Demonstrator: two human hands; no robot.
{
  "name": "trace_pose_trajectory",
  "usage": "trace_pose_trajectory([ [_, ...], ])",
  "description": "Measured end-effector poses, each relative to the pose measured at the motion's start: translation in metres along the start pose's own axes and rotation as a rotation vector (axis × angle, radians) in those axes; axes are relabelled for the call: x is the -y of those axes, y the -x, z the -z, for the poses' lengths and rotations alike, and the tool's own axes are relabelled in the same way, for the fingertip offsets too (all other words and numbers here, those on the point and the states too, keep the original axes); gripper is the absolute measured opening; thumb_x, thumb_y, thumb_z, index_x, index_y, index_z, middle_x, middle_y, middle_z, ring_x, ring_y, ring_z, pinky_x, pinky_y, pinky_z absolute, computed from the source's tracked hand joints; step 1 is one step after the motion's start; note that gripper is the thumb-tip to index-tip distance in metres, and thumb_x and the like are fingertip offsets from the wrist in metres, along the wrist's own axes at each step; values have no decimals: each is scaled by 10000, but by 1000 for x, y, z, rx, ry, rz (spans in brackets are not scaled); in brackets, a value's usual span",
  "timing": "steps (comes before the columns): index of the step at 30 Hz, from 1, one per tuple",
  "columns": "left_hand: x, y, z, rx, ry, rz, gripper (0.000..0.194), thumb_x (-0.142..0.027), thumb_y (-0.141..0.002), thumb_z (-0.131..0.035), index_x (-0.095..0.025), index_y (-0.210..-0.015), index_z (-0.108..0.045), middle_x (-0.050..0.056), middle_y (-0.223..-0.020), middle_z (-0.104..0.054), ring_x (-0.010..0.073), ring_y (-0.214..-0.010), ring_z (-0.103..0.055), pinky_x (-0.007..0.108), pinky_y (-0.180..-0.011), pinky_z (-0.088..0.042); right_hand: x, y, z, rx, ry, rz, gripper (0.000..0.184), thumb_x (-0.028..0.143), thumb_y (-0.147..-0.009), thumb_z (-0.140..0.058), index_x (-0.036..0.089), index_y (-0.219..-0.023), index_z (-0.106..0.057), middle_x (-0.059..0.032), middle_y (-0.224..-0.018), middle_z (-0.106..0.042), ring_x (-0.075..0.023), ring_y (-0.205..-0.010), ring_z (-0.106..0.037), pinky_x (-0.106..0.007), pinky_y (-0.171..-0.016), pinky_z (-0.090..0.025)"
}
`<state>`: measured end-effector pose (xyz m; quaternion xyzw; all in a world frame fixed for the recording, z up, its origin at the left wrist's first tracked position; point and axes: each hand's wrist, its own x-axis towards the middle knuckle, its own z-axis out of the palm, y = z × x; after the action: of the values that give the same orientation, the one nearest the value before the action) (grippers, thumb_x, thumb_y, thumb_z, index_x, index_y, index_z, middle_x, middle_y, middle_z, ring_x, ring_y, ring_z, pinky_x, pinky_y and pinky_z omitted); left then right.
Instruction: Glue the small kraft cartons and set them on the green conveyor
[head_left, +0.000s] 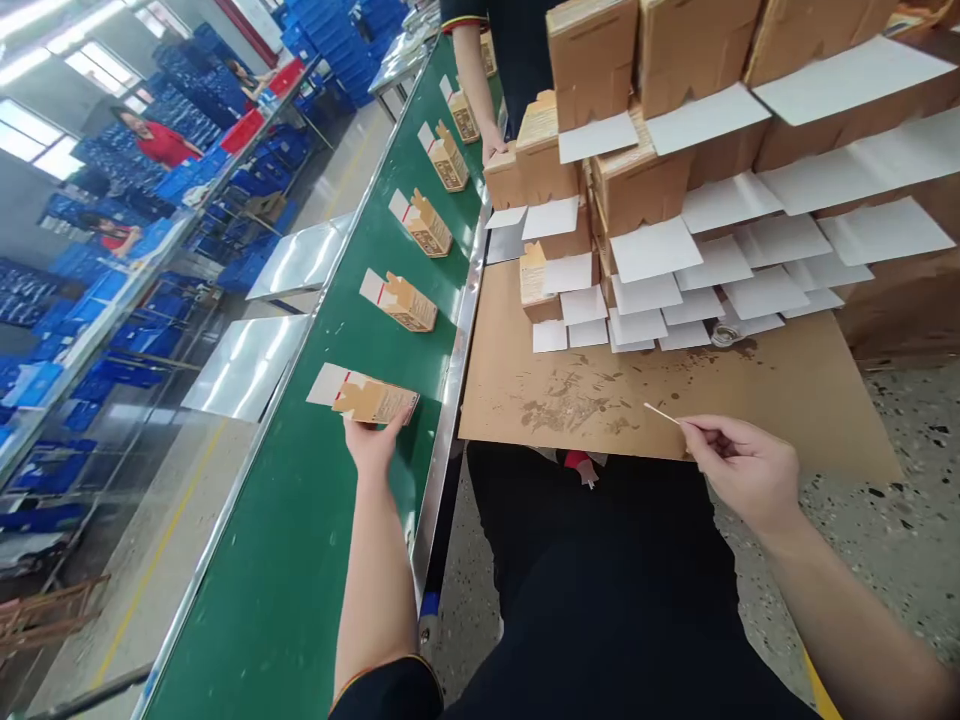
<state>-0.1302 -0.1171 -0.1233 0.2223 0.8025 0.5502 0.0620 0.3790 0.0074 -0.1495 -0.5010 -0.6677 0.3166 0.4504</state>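
My left hand [371, 446] reaches over the green conveyor belt [300, 560] and grips a small printed cardboard box [382, 400] by its near side. The box lies on its side, with its white-and-red flap sticking out to the left. My right hand [746, 468] pinches a cotton swab [661, 412] between thumb and fingers, its white tip pointing left over a brown cardboard sheet [517, 350]. Dark wet stains [574, 408] mark that sheet. A small clear round container [724, 334] sits at the foot of the stacked boxes.
Stacked brown boxes [645, 195] with white flaps jutting out rise at the right. More boxes [411, 302] stand in a row along the belt. A co-worker's hand [492, 142] touches a box at the far end. Metal tables [247, 365] flank the belt's left side.
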Motion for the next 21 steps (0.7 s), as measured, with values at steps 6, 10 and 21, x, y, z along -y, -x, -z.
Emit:
trace_pose_trajectory([
  [6,23,0,4,-31,-49,71,970,-234,-578,-1070,-243,-1388,-537,175,-1486,-690,391,-1515,-654,617,-1318,-490,1,-9,6,-52,-19,-68,236,440,-893,-823,220,-834,-886,-36,-678,-774,-165,-542,-689,-280,-549,-614],
  [10,12,27,4,-394,-66,-218,602,-334,-875,-828,-273,-1365,-483,122,-1427,-617,296,-1416,-665,543,-1234,-540,-1,-9,34,-150,-27,-142,176,401,-848,-849,232,-859,-900,-20,-628,-733,-156,-485,-649,-269,-475,-566],
  [21,-131,-49,-208,357,242,156,403,-564,-933,-801,-239,-1146,-694,102,-1153,-727,299,-1148,-729,396,-968,-593,5,-1,33,-183,-49,-113,218,467,-878,-856,256,-828,-880,-51,-670,-758,-209,-527,-697,-334,-500,-622],
])
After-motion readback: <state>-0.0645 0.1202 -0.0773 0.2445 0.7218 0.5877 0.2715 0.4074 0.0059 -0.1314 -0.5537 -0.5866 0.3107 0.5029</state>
